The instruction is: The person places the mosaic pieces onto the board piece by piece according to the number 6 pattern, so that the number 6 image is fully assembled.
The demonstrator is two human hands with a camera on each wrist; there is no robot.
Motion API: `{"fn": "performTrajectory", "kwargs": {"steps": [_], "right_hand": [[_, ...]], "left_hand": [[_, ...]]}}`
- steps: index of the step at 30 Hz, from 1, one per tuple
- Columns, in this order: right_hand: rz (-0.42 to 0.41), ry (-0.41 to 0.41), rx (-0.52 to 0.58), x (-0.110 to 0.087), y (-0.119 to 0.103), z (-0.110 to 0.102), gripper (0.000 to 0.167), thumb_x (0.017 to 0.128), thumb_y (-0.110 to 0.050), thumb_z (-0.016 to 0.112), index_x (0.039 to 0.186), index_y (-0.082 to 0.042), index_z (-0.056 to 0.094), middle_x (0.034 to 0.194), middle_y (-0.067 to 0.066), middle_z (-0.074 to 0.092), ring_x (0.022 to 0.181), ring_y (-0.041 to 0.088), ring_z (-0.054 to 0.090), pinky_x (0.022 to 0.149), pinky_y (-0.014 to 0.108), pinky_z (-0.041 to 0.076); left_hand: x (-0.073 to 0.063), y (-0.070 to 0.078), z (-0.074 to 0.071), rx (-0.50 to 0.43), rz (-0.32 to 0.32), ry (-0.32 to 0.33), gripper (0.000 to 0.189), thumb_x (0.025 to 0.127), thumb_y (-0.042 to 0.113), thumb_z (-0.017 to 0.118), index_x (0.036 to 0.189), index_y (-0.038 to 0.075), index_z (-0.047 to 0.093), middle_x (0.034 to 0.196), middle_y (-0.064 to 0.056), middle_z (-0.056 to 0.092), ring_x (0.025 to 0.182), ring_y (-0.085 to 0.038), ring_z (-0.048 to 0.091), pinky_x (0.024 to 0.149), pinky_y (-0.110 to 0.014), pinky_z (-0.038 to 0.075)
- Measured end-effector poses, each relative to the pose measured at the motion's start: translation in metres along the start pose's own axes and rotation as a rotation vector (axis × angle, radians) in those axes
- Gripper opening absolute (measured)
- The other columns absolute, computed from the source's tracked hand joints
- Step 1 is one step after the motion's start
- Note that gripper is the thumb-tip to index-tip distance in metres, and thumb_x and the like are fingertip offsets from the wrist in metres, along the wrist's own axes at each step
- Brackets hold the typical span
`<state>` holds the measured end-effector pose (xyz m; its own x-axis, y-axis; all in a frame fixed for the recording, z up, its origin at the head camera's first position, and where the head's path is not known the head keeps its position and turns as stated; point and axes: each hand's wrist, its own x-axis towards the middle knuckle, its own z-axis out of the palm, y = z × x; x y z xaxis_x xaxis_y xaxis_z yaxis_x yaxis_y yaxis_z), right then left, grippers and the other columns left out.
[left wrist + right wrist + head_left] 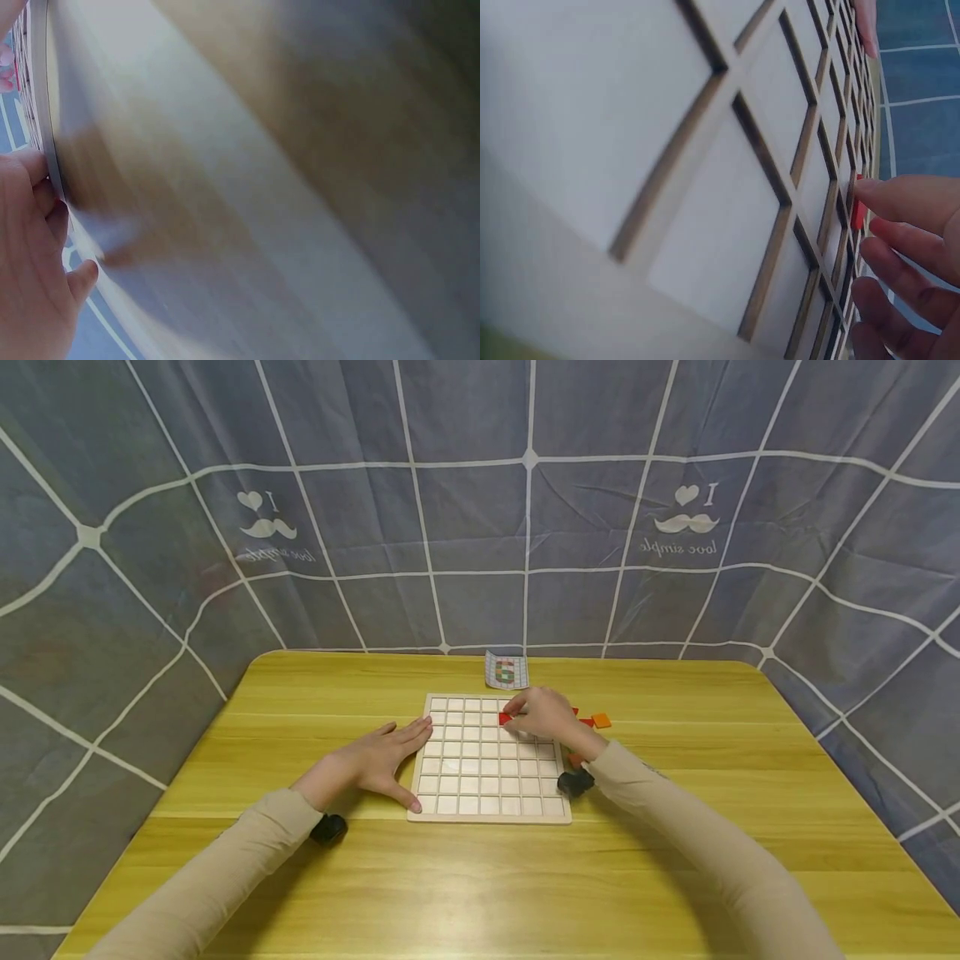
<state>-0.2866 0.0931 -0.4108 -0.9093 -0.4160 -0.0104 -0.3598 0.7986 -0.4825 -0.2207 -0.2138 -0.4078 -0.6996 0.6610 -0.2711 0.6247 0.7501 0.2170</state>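
Note:
A pale wooden grid board (489, 818) with square cells lies flat on the table. My left hand (386, 760) rests at its left edge, fingers spread, with fingertips on the rim and the thumb near the front left corner. A red square tile (505, 719) is at a cell in the upper part of the board. My right hand (546, 717) reaches over the board's right side and pinches this tile between thumb and fingers. In the right wrist view the red tile (858, 212) shows edge-on at the fingertips, close against the grid's dividers.
Just behind the board stands a small printed card (506, 672) with a coloured grid pattern. Red and orange tiles, one of them an orange tile (602, 720), lie to the right, partly hidden by the right arm. A grey curtain (480, 527) hangs behind the wooden table (450, 893).

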Motion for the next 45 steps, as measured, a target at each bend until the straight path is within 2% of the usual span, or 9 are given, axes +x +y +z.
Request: {"fn": "performTrajectory", "kwargs": {"steps": [3,8,11,16,21,27,36,45], "right_hand": [[-0.013,0.017,-0.001,-0.003,0.003,-0.003,0.026,0.082,-0.031,0.076,0.105,-0.018,0.076,0.102,0.001,0.074,0.084,0.017,0.068,0.058,0.024,0.047],[-0.033,0.060,0.002,-0.011,0.012,-0.009,0.027,0.083,-0.029,0.075,0.107,-0.016,0.075,0.098,0.001,0.073,0.069,0.011,0.061,0.053,0.024,0.042],[-0.041,0.084,0.018,-0.016,0.017,-0.015,0.027,0.084,-0.027,0.074,0.108,-0.015,0.074,0.097,0.002,0.073,0.065,0.011,0.058,0.051,0.024,0.040],[-0.051,0.127,0.040,-0.027,0.028,-0.026,0.029,0.083,-0.025,0.074,0.109,-0.012,0.074,0.100,0.006,0.073,0.075,0.017,0.061,0.056,0.026,0.044],[-0.050,0.165,0.042,-0.039,0.045,-0.037,0.030,0.083,-0.023,0.075,0.111,-0.010,0.073,0.107,0.008,0.072,0.092,0.025,0.065,0.069,0.035,0.054],[-0.015,0.177,0.070,-0.052,0.066,-0.049,0.034,0.083,-0.022,0.074,0.115,-0.009,0.071,0.113,0.010,0.071,0.102,0.030,0.062,0.079,0.045,0.053],[0.002,0.186,0.056,-0.068,0.099,-0.056,0.035,0.083,-0.021,0.075,0.116,-0.007,0.070,0.114,0.014,0.070,0.100,0.033,0.063,0.084,0.049,0.053],[0.019,0.184,0.088,-0.080,0.121,-0.054,0.036,0.081,-0.017,0.076,0.115,-0.005,0.070,0.111,0.014,0.071,0.096,0.030,0.065,0.085,0.046,0.053]], "left_hand": [[0.000,0.000,0.000,0.001,-0.003,-0.003,0.123,0.070,0.073,0.067,0.154,0.003,0.011,0.163,-0.014,0.004,0.150,-0.029,0.012,0.121,-0.055,0.011],[0.000,0.000,0.000,0.001,-0.002,-0.003,0.123,0.070,0.073,0.067,0.154,0.002,0.011,0.162,-0.015,0.005,0.150,-0.030,0.012,0.121,-0.056,0.012],[-0.001,-0.001,0.001,-0.004,-0.002,-0.002,0.123,0.070,0.073,0.067,0.154,0.002,0.011,0.162,-0.015,0.005,0.150,-0.030,0.013,0.121,-0.056,0.011],[-0.001,-0.002,0.001,0.004,-0.003,0.001,0.123,0.070,0.073,0.067,0.154,0.002,0.012,0.162,-0.015,0.006,0.150,-0.030,0.013,0.120,-0.056,0.012],[-0.001,-0.002,0.001,0.005,0.003,0.003,0.123,0.070,0.073,0.067,0.154,0.002,0.012,0.162,-0.016,0.006,0.149,-0.031,0.013,0.120,-0.056,0.012],[-0.002,-0.003,0.002,0.010,-0.001,-0.001,0.123,0.070,0.074,0.065,0.154,0.004,0.011,0.163,-0.014,0.004,0.150,-0.030,0.012,0.121,-0.056,0.011],[0.001,-0.002,0.003,0.001,-0.004,-0.003,0.124,0.069,0.076,0.065,0.155,0.005,0.010,0.163,-0.013,0.003,0.150,-0.029,0.012,0.121,-0.054,0.011],[-0.001,0.001,0.001,-0.001,0.013,0.020,0.123,0.069,0.071,0.068,0.154,0.000,0.012,0.162,-0.017,0.005,0.149,-0.032,0.015,0.120,-0.056,0.014]]}}
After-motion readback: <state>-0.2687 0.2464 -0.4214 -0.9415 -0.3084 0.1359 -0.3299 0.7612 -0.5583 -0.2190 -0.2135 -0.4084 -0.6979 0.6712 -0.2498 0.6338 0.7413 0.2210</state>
